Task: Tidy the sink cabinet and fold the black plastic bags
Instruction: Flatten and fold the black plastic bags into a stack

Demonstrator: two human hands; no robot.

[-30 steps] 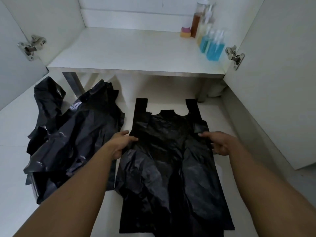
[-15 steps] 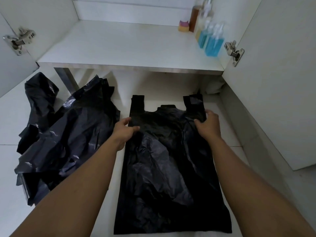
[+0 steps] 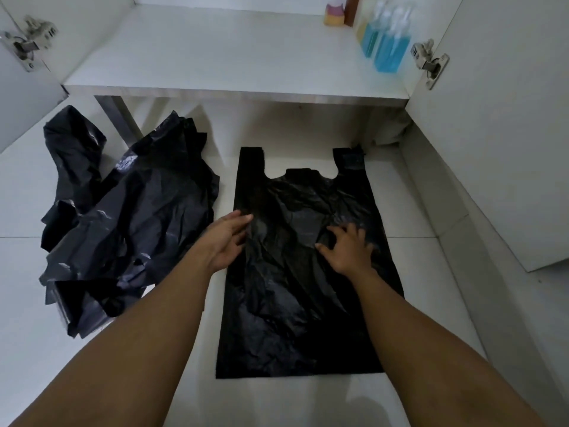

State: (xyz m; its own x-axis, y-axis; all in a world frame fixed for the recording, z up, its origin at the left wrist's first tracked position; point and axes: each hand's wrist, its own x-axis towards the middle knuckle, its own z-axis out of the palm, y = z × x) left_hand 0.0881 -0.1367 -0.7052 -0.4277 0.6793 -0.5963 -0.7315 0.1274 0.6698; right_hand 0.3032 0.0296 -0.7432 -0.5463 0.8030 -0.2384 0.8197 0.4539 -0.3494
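White floor [image 3: 428, 291], left hand [image 3: 226, 240] and right hand [image 3: 349, 249], fingers straight, touching black bag [image 3: 301, 312]

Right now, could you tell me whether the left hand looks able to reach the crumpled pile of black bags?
Probably yes: the left hand rests at the flat bag's left edge, and the crumpled pile lies just beside it, unobstructed.

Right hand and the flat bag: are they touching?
Touching. The head view shows the right hand lying palm-down on the flat bag, fingers spread against the plastic.
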